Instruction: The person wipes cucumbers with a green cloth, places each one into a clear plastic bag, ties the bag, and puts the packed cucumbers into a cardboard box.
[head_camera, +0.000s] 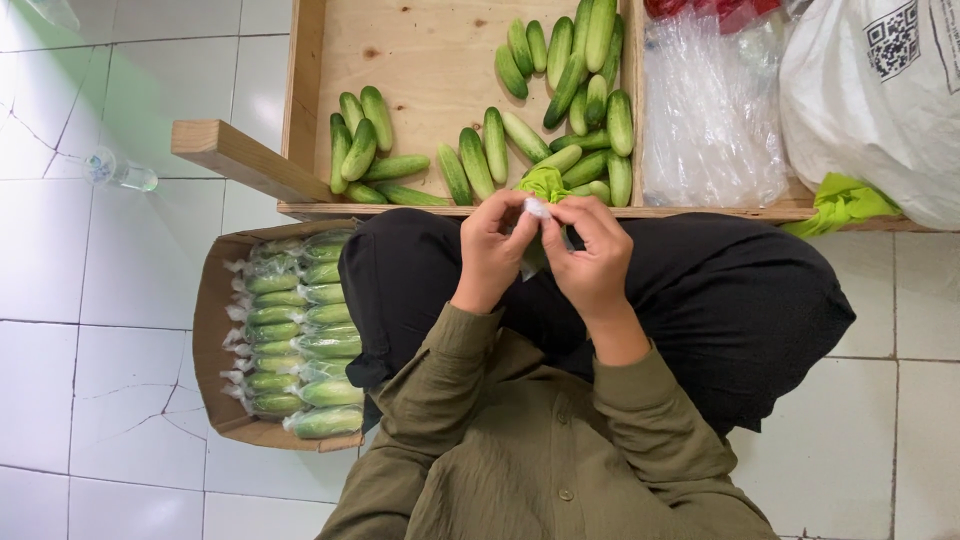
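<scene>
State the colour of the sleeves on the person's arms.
Olive green, on both sleeves, shown clearly in the head view.

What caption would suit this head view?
Seated person's left hand and right hand pinch a small clear bag between loose cucumbers and a box of bagged ones.

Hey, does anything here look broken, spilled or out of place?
The white floor tiles at the left show thin cracks, and a clear plastic bottle lies on its side there. Otherwise things look orderly: loose cucumbers in the wooden tray, bagged ones rowed in the cardboard box.
</scene>
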